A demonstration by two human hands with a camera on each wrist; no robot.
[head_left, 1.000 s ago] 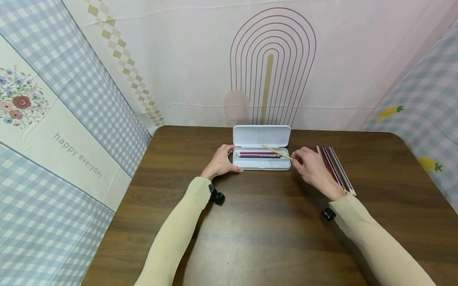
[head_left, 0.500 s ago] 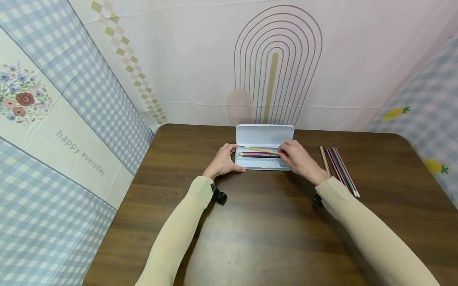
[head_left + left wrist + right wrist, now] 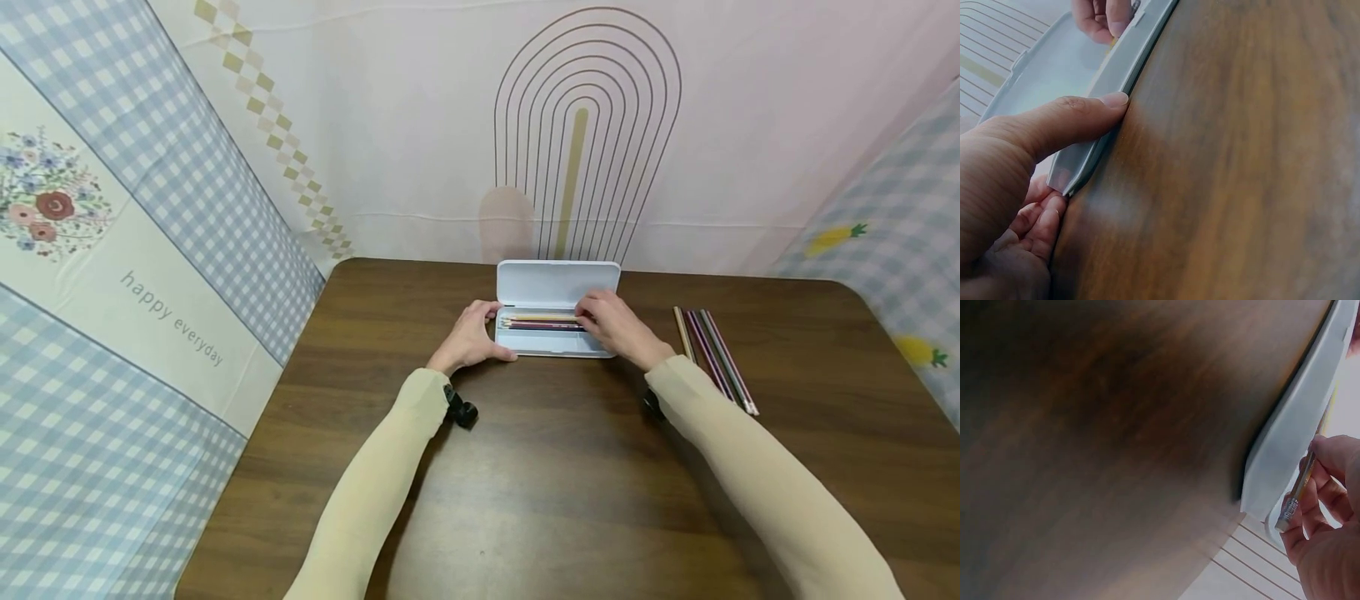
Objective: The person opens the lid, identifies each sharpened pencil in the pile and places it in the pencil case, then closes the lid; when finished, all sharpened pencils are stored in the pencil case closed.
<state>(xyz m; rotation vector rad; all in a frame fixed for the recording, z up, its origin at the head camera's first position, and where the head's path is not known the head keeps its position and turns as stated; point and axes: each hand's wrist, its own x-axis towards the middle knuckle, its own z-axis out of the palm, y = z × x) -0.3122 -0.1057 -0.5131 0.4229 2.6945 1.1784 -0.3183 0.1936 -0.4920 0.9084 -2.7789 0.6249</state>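
Note:
A pale blue pencil case (image 3: pixel 536 342) lies on the table, its lid (image 3: pixel 557 283) raised at the back. Several pencils (image 3: pixel 542 326) lie lengthwise in its tray. My left hand (image 3: pixel 469 338) grips the left end of the case; in the left wrist view the thumb (image 3: pixel 1075 120) presses the front wall while the fingers curl at the end. Over the tray's right part, my right hand (image 3: pixel 622 328) pinches a yellow pencil (image 3: pixel 534 317) that lies along the back of the tray. Its metallic end (image 3: pixel 1289 509) sticks out past the fingers in the right wrist view.
Several more pencils (image 3: pixel 718 360) lie side by side on the brown wooden table (image 3: pixel 495 492), right of the case. A printed cloth (image 3: pixel 405 125) hangs behind the table's back edge, and checked cloth (image 3: pixel 67 400) covers the left side.
My right hand has moved left from beside the case to over its tray. The yellow pencil has gone from slanting across the case to lying along it. My left hand keeps its hold.

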